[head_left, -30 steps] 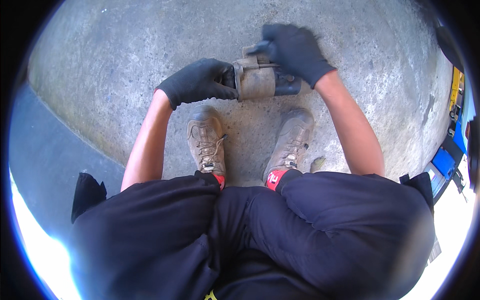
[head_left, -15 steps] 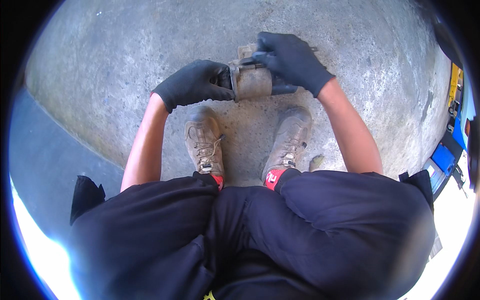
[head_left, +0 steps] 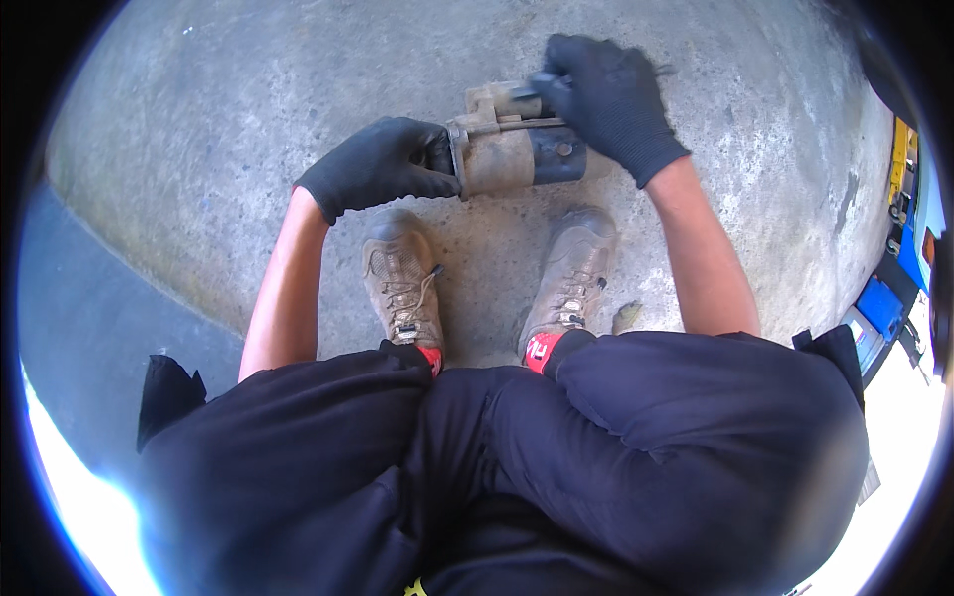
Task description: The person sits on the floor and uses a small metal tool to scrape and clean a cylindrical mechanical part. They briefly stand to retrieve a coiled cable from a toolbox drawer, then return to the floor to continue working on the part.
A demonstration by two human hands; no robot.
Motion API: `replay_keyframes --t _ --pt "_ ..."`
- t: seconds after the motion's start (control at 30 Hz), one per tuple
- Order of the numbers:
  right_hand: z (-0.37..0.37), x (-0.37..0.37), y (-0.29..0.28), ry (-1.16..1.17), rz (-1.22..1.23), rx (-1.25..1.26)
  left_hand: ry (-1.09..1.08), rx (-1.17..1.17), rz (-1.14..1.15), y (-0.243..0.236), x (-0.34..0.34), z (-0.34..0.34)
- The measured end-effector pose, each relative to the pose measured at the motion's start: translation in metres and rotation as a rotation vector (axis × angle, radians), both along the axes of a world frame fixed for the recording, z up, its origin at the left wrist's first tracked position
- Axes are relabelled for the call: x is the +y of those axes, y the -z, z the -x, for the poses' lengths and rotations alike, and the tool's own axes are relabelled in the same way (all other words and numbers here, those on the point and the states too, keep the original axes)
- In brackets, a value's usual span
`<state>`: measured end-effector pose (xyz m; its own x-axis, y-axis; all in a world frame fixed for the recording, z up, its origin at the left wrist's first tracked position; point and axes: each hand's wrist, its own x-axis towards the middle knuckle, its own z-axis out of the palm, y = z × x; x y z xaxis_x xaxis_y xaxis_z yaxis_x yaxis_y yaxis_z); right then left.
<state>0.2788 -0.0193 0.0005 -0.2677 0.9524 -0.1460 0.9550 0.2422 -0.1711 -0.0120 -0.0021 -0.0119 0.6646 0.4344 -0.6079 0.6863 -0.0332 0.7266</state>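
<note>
The left hand (head_left: 383,164), in a black knit glove, is closed around the left end of a dusty grey-brown cylindrical metal motor unit (head_left: 517,149), fingers wrapped over its flanged end plate to steady it. The right hand (head_left: 606,99), gloved the same, is curled over the upper right part of the unit and seems to pinch a thin dark rod-like tool (head_left: 527,94) whose tip meets the smaller cylinder on top of the housing; whether the tool is seated in a fastener cannot be told. The step in hand looks like working on a fitting at the top of the unit while the other hand braces it, and the next move likely calls for a firm counter-hold from the left hand so the body does not roll as the right hand turns or levers. The unit lies on the rough grey concrete floor (head_left: 248,119), just beyond the toes of two tan lace-up boots (head_left: 402,283), its long axis running left to right, the flanged end pointing to the person's left and the darker end to the right.
</note>
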Motion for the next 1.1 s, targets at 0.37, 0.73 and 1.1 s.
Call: replay_keyframes --t 0.37,0.73,1.1 --pt "0.003 -0.007 0.011 -0.031 -0.027 0.003 -0.019 -0.034 -0.024 0.003 0.000 -0.002" --pt "-0.007 -0.006 0.022 -0.032 -0.165 0.015 0.021 -0.018 -0.056 0.002 0.000 -0.004" --pt "-0.074 0.012 0.028 0.007 -0.214 0.292 -0.024 -0.032 -0.016 0.003 -0.003 -0.011"
